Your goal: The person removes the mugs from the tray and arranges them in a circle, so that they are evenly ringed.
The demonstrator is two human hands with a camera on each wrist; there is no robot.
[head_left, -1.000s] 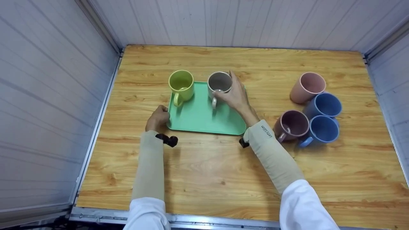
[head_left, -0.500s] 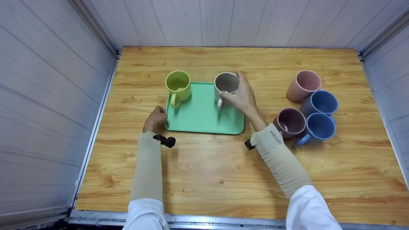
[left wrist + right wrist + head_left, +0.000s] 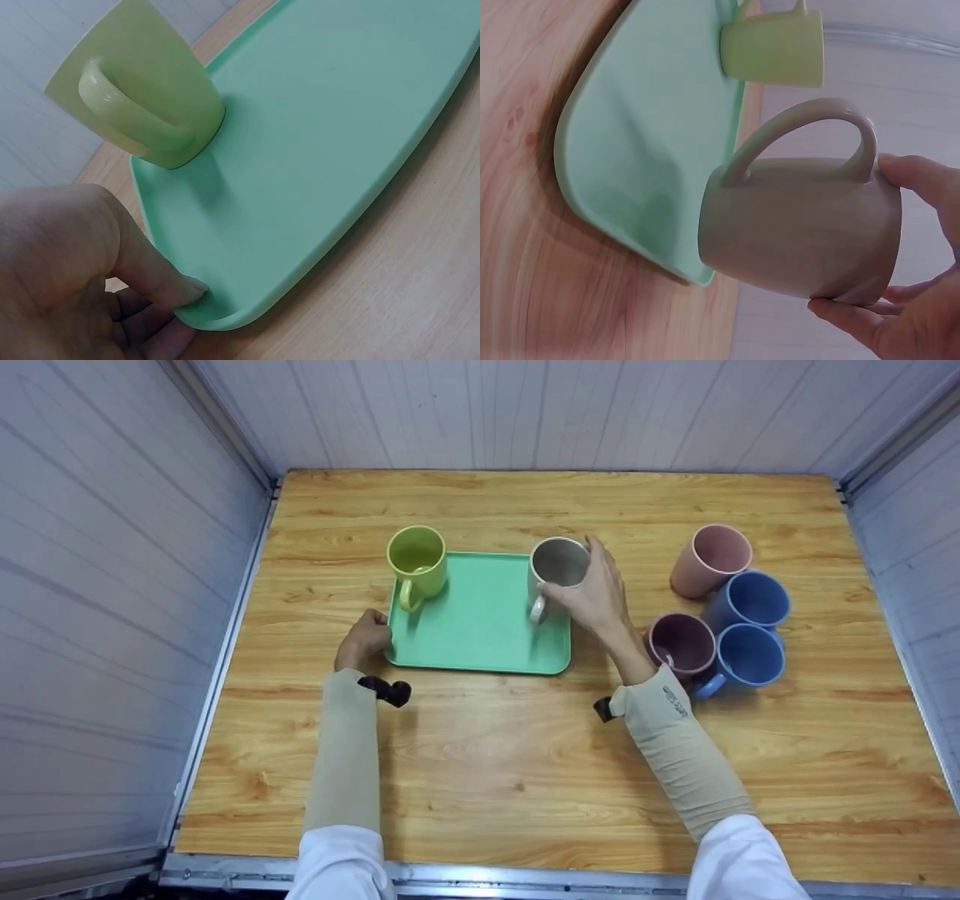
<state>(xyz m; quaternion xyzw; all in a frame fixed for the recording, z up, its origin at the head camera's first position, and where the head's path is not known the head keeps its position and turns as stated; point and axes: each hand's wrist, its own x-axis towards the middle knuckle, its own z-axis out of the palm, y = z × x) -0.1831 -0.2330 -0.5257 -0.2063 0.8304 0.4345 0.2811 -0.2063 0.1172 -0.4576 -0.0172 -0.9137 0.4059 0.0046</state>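
Observation:
In the head view my right hand (image 3: pixel 600 592) grips a grey mug (image 3: pixel 553 589) near its rim, thumb close to the handle. The mug is over the right end of the green tray (image 3: pixel 480 619) and casts a shadow on it; in the right wrist view the grey mug (image 3: pixel 802 225) looks raised off the tray. My left hand (image 3: pixel 364 639) pinches the tray's left side near the front corner, thumb on top, as the left wrist view shows with the thumb (image 3: pixel 169 281). At the tray's back left corner stands a yellow-green mug (image 3: pixel 418 566), handle toward the front.
Right of the tray, a pink mug (image 3: pixel 709 562), two blue mugs (image 3: pixel 750 600) and a plum mug (image 3: pixel 681 645) stand grouped on the wooden table (image 3: pixel 480 765). My right forearm passes close beside the plum mug. Pale panel walls (image 3: pixel 450 412) enclose the back and sides.
My right hand has carried the grey mug rightward, from the tray's middle to its right end. My left hand has kept its hold on the tray. The view has shifted slightly.

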